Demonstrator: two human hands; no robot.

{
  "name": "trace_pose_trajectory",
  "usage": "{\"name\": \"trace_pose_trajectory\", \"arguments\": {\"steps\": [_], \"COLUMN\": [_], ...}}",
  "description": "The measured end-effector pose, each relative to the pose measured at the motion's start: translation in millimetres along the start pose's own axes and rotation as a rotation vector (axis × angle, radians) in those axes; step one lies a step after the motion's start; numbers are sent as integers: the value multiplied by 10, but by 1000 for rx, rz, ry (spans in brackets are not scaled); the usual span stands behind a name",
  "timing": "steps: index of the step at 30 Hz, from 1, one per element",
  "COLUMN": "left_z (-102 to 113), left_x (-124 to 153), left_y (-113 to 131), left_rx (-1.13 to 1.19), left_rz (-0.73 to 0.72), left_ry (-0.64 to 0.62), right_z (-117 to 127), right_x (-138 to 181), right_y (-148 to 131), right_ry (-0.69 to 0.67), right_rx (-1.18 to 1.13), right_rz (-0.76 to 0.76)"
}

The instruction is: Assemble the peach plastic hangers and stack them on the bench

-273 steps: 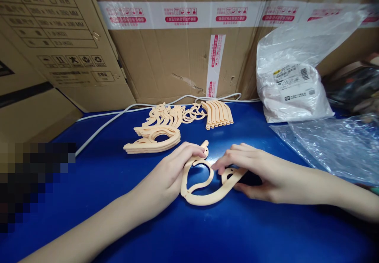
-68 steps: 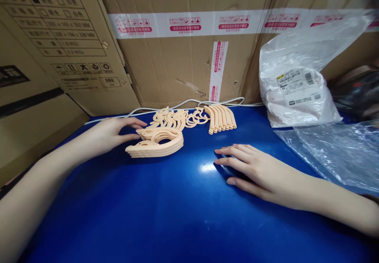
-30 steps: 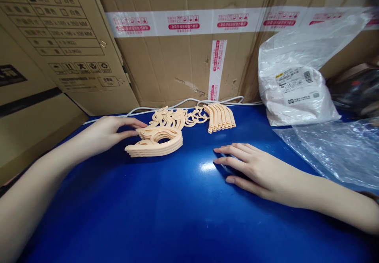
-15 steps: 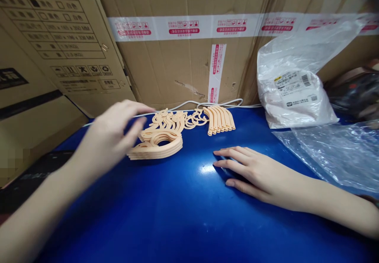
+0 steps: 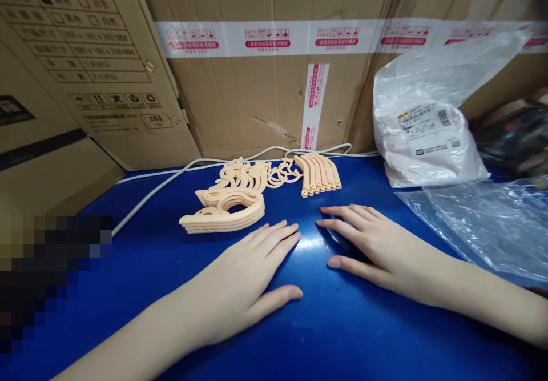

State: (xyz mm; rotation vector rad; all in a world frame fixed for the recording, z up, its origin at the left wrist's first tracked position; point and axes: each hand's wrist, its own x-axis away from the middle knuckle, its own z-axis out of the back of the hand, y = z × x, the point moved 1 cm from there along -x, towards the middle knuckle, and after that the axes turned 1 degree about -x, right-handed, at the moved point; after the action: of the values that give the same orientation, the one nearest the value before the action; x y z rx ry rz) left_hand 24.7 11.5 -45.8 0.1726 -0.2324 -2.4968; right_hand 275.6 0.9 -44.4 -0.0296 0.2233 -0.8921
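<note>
My left hand (image 5: 252, 272) rests palm down on the blue tabletop (image 5: 308, 335), fingers stretched out and nothing in it. Just beyond its fingers lies a stack of peach plastic pieces (image 5: 226, 218) with curved, looped outlines, which look like folding hanger parts. My right hand (image 5: 363, 244) also lies flat on the table, thumb apart from the fingers, holding nothing. Past its fingertips sits a neat row of curved peach strips (image 5: 319, 175). Between the two groups, and behind the stack, are several wavy peach pieces (image 5: 246, 175) and hook-shaped pieces (image 5: 282, 172).
A large cardboard box (image 5: 240, 101) with printed tape stands along the back, another carton (image 5: 107, 72) at the left. A white cable (image 5: 158, 189) runs along the back and left. At right are a labelled white plastic bag (image 5: 428, 141) and a clear plastic sheet (image 5: 483, 221).
My left hand has come down from beside the stack, toward me and to the right, and now lies flat. The dark object at left is now blurred out. My right hand has barely moved.
</note>
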Motion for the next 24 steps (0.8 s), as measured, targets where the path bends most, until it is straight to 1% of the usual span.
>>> {"name": "trace_pose_trajectory", "arguments": {"steps": [5, 8, 13, 15, 17, 20, 22, 24], "left_z": [-13, -15, -7, 3, 11, 13, 9, 7], "left_x": [-9, -8, -8, -10, -11, -11, -15, -21], "left_y": [25, 34, 27, 34, 41, 43, 38, 32], "left_rx": [-33, -27, -19, -16, -24, -59, -80, -92], "left_rz": [-9, -17, -23, -27, -27, -29, -30, -28], "left_ry": [-9, 12, 23, 17, -1, -41, -57, -61], "right_z": [107, 213, 378, 411, 406, 319, 225, 130], "right_x": [-45, -115, -338, -466, -612, -852, -1012, -1157], "right_y": [11, 114, 384, 473, 526, 524, 475, 410], "right_ry": [-63, -15, 99, 121, 124, 78, 59, 78], "right_rx": [-138, -188, -103, -67, -32, 25, 130, 234], "right_rz": [-93, -117, -104, -80, -38, 73, 140, 150]}}
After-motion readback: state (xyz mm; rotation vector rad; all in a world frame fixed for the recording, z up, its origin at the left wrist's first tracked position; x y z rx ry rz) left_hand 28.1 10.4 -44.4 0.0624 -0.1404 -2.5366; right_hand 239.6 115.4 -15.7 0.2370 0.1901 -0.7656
